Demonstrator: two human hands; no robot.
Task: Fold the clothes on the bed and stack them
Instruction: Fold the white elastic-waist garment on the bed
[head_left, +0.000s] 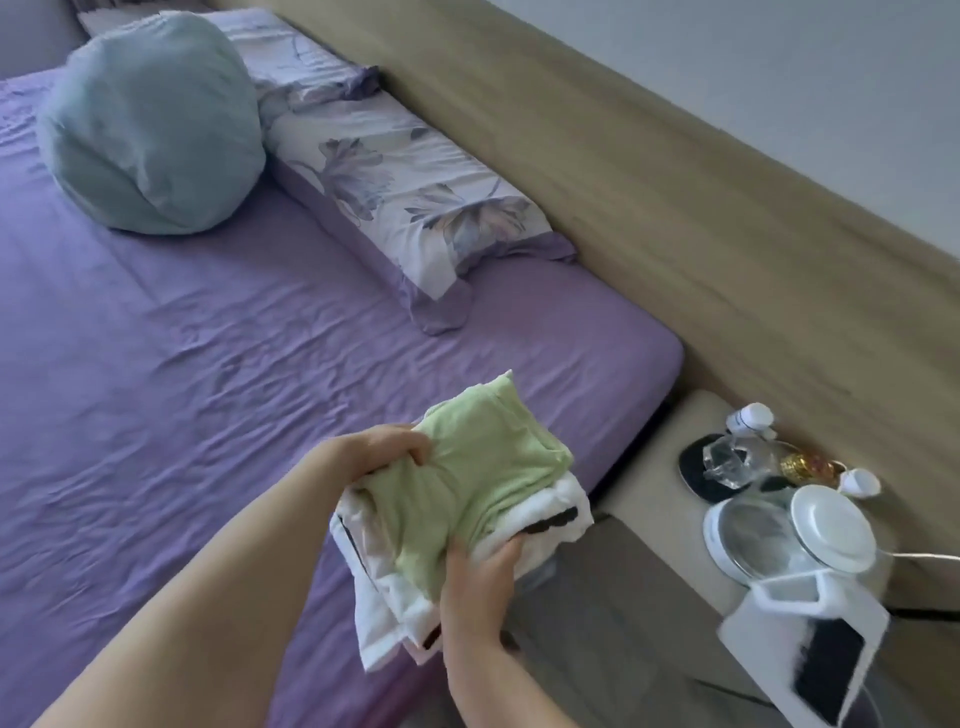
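At the far left of the bed, a big round pale teal cushion (150, 124) sits on the wrinkled purple fitted sheet (182, 374), and just beside it to the right a white pillow with a purple flower print (410, 202) lies along the light wooden headboard (649, 171), with a second one of the same print behind it. Nearer the camera, over the bed's right edge, the left hand (379, 447) has its grip closed on the far left side of a small stack of folded clothes, fingers curled onto the folded light green knit garment (478, 478) on top. Under that lie folded white garments with black markings (550, 514), their edges hanging loose below. The right hand (483, 587) grips the near side of the same stack, thumb on top against the green cloth and fingers hidden underneath. Right of the stack stands a beige bedside bench (675, 431) carrying a clear glass kettle with a white lid (795, 530), a black tray with glassware (727, 462) and a white holder with a dark phone (815, 654) inside
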